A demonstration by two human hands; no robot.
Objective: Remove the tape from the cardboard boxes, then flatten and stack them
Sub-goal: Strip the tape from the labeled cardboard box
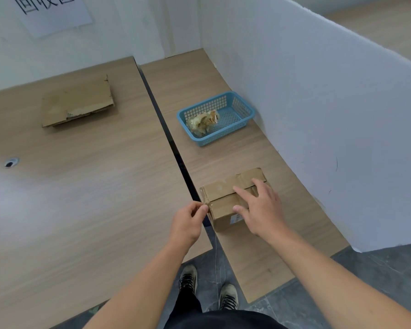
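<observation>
While the left hand pinches tape at the one unflattened box, near on the right bench, the right hand presses it with straight, spread fingers, one flattened stack lies far left, and one sign reads 回收区.

Left arm: bare, enters at 7 o'clock, forearm reaching toward 1 o'clock.
Left hand: back up, fingers curled, thumb and forefinger pinching a thin strip of tape at the 8 o'clock corner of the box.
Right arm: bare, enters at 4 o'clock, forearm running toward 10 o'clock.
Right hand: palm down, fingers spread and straight, fingertips resting on the box top, thumb at its near edge.
</observation>
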